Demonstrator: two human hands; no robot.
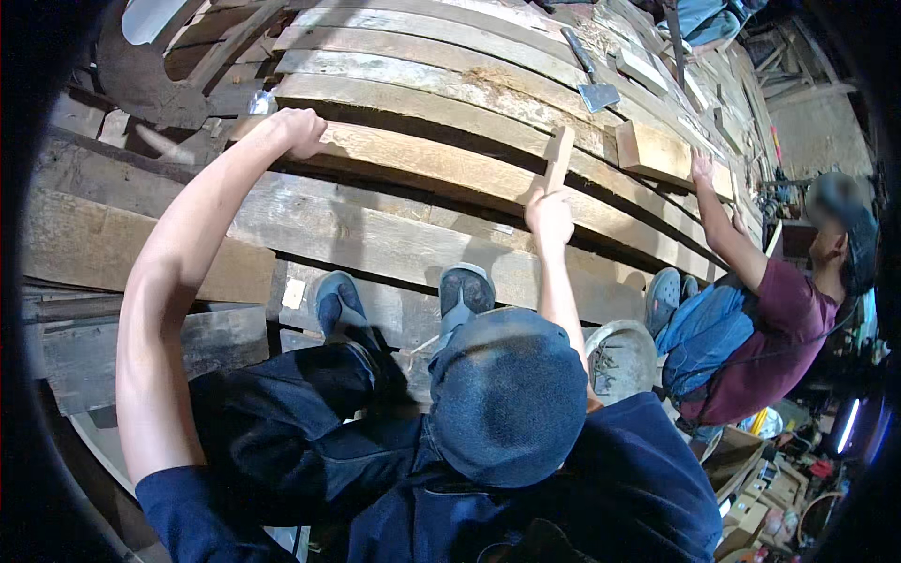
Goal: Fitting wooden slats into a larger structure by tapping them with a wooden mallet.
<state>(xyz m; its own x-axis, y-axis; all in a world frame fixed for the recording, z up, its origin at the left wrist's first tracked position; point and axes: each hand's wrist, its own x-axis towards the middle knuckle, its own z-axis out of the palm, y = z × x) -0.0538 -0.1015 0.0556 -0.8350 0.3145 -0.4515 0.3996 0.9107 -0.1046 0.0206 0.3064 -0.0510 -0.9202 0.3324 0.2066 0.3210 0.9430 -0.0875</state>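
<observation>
One short wooden stick [559, 158], upright, long axis pointing away from me: pinched at its lower end by my right hand [549, 218]. My left hand [298, 131], well apart, curls over a plank [413, 155] edge.

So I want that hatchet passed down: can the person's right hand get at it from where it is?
Probably not without shifting: the right hand grips a wooden stick, and the hatchet lies several planks further up.

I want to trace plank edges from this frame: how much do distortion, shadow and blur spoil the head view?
Head view: fisheye bends the planks into arcs and blackens the corners; light is even, with dark shadow in the gaps between boards; left hand and right hand are sharp; only the co-worker's face is blurred.
</observation>
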